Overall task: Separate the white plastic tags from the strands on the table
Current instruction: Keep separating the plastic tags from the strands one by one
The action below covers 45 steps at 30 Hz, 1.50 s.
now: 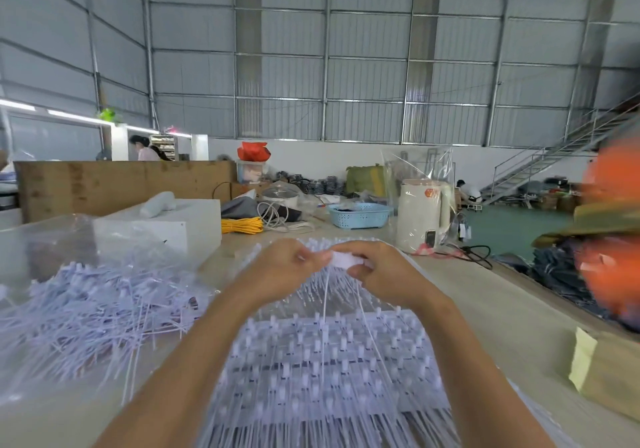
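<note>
Nearest, at 6 o'clock, a wide mat of white plastic tags on thin strands (329, 361) lies flat on the pale bench (491, 309), covering its middle. At 9 o'clock, a loose messy pile of white tags and strands (97, 312) sits on clear plastic wrap. At 3 o'clock, a brown cardboard box with a yellow paper (606, 368) sits by the bench edge.

Above the mat, 2 bare hands meet. The left hand (284, 264) and the right hand (377, 271) both have curled fingers pinching a small white bunch of tags (346, 259) between them. 2 thin strands hang down from it to the mat.

Farther, at 12 o'clock, stand a white box (173, 225), a yellow coiled cable (242, 225), a blue plastic basket (360, 215) and a cream electric kettle (424, 215).
</note>
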Each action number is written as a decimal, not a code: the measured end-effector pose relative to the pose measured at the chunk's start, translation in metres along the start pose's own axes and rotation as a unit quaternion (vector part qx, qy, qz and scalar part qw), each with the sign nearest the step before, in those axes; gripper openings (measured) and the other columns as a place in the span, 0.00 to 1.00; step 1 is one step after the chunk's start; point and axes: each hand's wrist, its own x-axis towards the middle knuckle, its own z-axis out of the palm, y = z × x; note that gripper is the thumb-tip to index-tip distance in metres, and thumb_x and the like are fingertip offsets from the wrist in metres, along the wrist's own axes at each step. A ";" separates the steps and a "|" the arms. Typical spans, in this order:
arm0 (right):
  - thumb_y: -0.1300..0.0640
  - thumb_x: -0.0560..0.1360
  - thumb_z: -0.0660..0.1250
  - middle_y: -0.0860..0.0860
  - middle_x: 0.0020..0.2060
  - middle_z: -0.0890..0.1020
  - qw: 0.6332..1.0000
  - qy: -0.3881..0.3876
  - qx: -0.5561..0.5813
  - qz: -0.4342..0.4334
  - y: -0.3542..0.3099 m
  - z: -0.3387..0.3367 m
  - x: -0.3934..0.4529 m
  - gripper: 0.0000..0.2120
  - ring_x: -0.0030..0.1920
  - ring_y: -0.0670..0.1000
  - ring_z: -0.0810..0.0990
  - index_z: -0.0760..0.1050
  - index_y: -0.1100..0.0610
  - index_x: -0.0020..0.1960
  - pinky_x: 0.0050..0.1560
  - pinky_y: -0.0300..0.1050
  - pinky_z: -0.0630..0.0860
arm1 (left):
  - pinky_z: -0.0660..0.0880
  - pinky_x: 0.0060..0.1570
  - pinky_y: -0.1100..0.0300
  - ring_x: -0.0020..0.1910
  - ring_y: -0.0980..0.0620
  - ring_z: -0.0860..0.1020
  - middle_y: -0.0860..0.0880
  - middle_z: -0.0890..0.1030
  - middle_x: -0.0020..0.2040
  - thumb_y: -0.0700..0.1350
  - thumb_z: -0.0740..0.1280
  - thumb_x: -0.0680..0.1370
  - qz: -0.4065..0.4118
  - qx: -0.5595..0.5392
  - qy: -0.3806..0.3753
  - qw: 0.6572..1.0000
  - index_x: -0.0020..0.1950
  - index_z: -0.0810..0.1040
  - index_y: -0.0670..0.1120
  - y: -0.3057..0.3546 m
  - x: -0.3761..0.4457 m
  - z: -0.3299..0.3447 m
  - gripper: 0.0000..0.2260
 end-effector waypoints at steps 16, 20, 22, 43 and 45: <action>0.60 0.75 0.68 0.46 0.27 0.76 0.999 -0.011 0.020 -0.046 -0.016 -0.005 0.000 0.05 0.27 0.41 0.71 0.77 0.60 0.41 0.31 0.36 0.70 | 0.62 0.19 0.69 0.17 0.57 0.66 0.49 0.72 0.19 0.53 0.63 0.79 0.014 -0.276 0.111 0.955 0.22 0.72 0.46 0.004 0.007 0.039 0.25; 0.61 0.73 0.70 0.50 0.31 0.76 0.997 -0.001 -0.022 -0.079 -0.016 -0.004 0.000 0.04 0.31 0.42 0.69 0.78 0.59 0.39 0.33 0.34 0.66 | 0.56 0.17 0.70 0.14 0.57 0.61 0.48 0.69 0.18 0.47 0.64 0.80 -0.053 -0.355 0.066 0.931 0.26 0.71 0.43 0.007 0.005 0.037 0.22; 0.63 0.73 0.69 0.48 0.29 0.73 0.993 0.005 -0.084 -0.084 -0.013 -0.002 0.002 0.12 0.31 0.45 0.68 0.73 0.53 0.33 0.33 0.42 0.65 | 0.53 0.17 0.70 0.14 0.57 0.58 0.49 0.68 0.18 0.44 0.63 0.80 -0.094 -0.399 0.022 0.912 0.30 0.69 0.42 0.010 0.004 0.035 0.19; 0.59 0.75 0.68 0.55 0.38 0.74 0.996 -0.035 0.079 0.027 -0.042 -0.012 -0.011 0.10 0.37 0.46 0.71 0.74 0.63 0.38 0.41 0.41 0.67 | 0.69 0.26 0.63 0.24 0.56 0.69 0.48 0.74 0.31 0.61 0.57 0.79 -0.161 -0.426 -0.131 0.881 0.44 0.75 0.43 -0.005 0.007 0.024 0.22; 0.59 0.74 0.68 0.48 0.36 0.74 0.998 -0.032 0.043 0.031 -0.038 0.000 -0.007 0.10 0.35 0.40 0.71 0.75 0.58 0.35 0.40 0.38 0.67 | 0.72 0.28 0.63 0.26 0.55 0.71 0.47 0.75 0.34 0.69 0.55 0.73 -0.130 -0.412 -0.173 0.885 0.46 0.75 0.43 -0.004 0.005 0.023 0.29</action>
